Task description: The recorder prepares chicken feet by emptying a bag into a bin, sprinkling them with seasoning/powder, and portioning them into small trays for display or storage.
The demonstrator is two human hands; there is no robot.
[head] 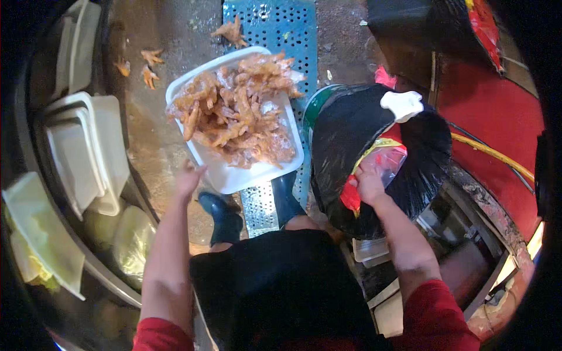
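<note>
A white plastic tub (281,169) heaped with orange-brown chicken feet (239,114), some with a frosty look, stands on the floor before me. My left hand (189,180) hovers by the tub's lower left side, holding nothing, its fingers slightly curled and blurred. To the right, a bin lined with a black plastic bag (338,136) has its mouth partly covered. My right hand (370,184) is over this bag, gripping a red, yellow and clear plastic package (386,160). Part of the package is hidden by the hand.
Several loose chicken feet (149,75) lie on the wet brown floor. A blue perforated mat (276,26) runs beneath the tub. On the left are stacked white tubs (107,149) and a wrapped cabbage-like vegetable (134,241). A yellow hose (491,153) crosses a red surface at right.
</note>
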